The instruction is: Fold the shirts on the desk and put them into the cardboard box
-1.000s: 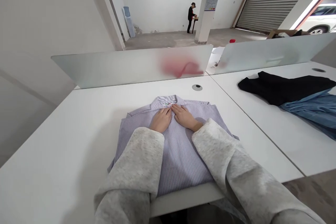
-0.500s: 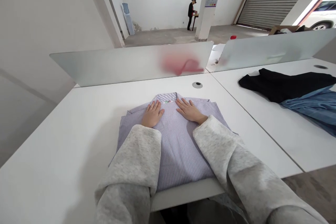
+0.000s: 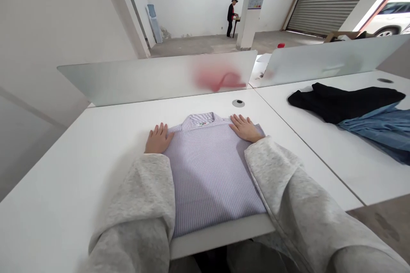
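Observation:
A striped shirt [image 3: 211,170] lies folded in a flat rectangle on the white table [image 3: 77,170], its collar at the far side and its near edge close to the table's front edge. My left hand [image 3: 158,138] rests flat at the shirt's upper left corner, fingers spread and pointing away from me. At the upper right corner, my right hand [image 3: 245,128] lies flat on the cloth with its fingers apart. Neither hand grips anything. Grey sleeves cover both forearms and hide parts of the shirt's side edges.
Frosted dividers [image 3: 153,77] stand along the table's far edge. A black garment [image 3: 346,101] and a blue garment [image 3: 381,130] lie on the adjoining table to the right. A cable hole [image 3: 238,103] sits beyond the shirt. Farther back, a person [image 3: 231,17] stands near a pillar.
Both hands have slid outward from beside the collar to the shirt's upper corners, the left going left and the right going right. The shirt stays in place.

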